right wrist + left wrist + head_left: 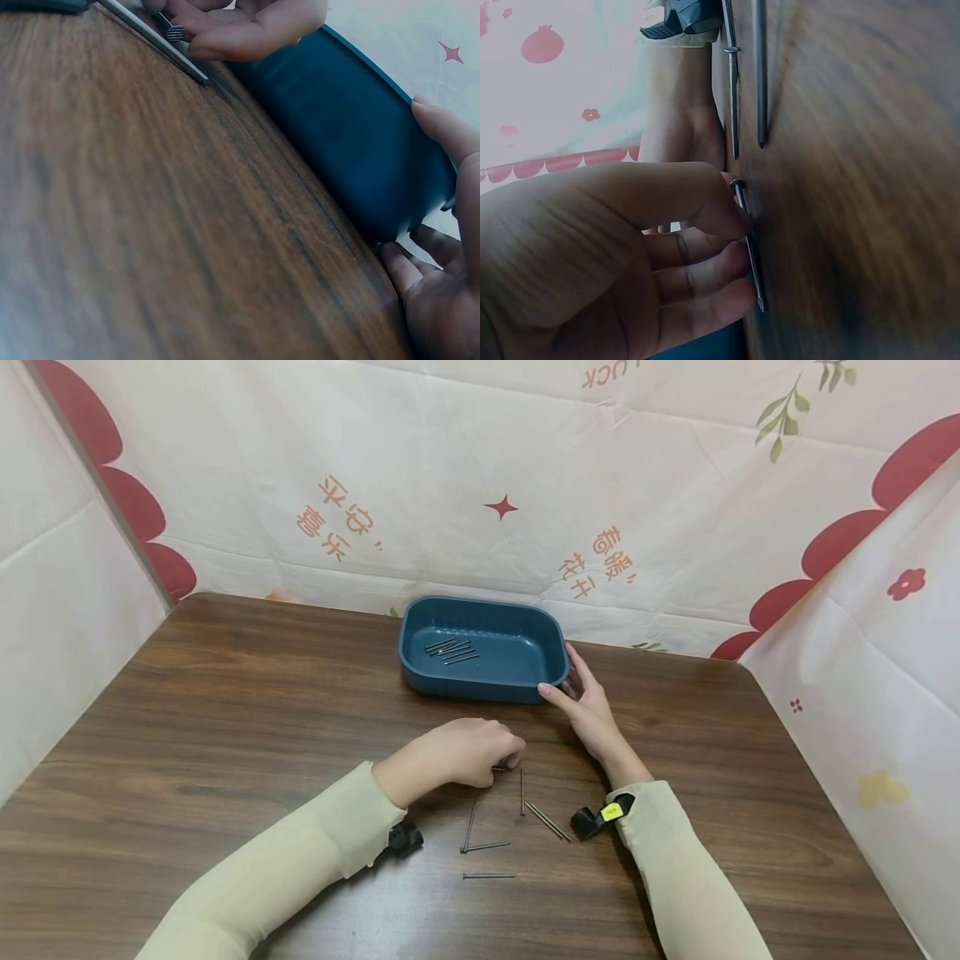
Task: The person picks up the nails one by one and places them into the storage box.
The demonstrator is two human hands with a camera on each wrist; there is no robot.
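Observation:
My left hand (468, 752) is low over the middle of the table, its thumb and fingertips pinching a steel nail (755, 274) at the wood surface. In the head view only a short bit of that nail shows beneath the fingers. My right hand (592, 714) grips the right front corner of a blue plastic tray (480, 688), thumb on the rim and fingers round the side. A small bunch of nails (452, 650) lies inside the tray, left of centre. Several loose nails (549, 822) are scattered on the table between my forearms.
The brown wooden table (225, 710) carries everything. A white printed cloth (450, 468) hangs right behind the tray, with more cloth at both sides. Dark wrist cameras (406, 837) are strapped under the sleeves, near the tabletop.

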